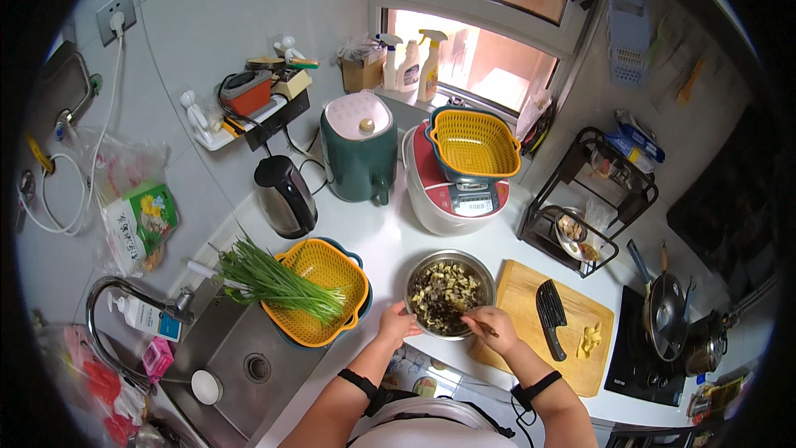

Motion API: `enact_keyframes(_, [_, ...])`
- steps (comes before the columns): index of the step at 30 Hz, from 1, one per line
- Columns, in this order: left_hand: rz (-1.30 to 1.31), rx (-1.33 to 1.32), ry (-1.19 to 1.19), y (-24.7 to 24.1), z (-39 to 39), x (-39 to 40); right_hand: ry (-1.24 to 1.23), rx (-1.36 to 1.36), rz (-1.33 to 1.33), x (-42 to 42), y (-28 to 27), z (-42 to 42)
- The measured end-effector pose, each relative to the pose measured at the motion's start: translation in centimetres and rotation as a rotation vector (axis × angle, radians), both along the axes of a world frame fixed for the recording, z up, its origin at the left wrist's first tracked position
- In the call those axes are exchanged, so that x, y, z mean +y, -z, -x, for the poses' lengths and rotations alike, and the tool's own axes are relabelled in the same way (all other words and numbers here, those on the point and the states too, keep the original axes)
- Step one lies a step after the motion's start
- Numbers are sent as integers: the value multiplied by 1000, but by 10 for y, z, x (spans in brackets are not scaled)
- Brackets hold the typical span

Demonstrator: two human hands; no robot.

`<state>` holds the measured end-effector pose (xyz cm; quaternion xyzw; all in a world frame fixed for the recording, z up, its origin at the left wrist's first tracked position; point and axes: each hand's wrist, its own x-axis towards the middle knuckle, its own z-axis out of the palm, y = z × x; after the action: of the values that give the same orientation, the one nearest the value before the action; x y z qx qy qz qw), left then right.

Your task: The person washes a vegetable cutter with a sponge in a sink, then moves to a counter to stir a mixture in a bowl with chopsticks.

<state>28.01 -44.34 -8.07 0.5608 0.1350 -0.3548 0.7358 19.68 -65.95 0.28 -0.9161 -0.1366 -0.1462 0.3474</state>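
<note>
A round stainless steel bowl (489, 274) near the counter's front edge holds a mix of yellow pieces and dark bits. At its lower left rim, my left hand (398, 322) grips the bowl. My right hand (492, 328), over the lower right rim, is closed on a thin brown utensil (491, 330), perhaps chopsticks or a spoon handle, whose far end reaches into the mix. Beside the bowl, a wooden cutting board (519, 289) carries a black cleaver (551, 317) and some yellow strips (589, 341). Green chives (280, 283) lie across a yellow basket (364, 289) at the left.
A steel sink (230, 348) with a faucet (102, 280) and white bowl (206, 387) is at left. Behind stand an electric kettle (285, 196), green air fryer (359, 152) and rice cooker (429, 211). At right are a black rack (541, 199) and a cooktop (634, 354) with a pan (665, 317).
</note>
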Motion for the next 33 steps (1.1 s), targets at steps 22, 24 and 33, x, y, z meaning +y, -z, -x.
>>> enact_keyframes(22, [11, -11, 25, -4, 0, 1, 231, 398, -285, -35, -42, -28])
enact_keyframes(24, [24, -13, 12, -1, 0, 0, 250, 379, -388, -28, -48, -26])
enact_keyframes(33, [24, -1, -9, 4, 1, -3, -149, 212, -82, 20, -40, -61])
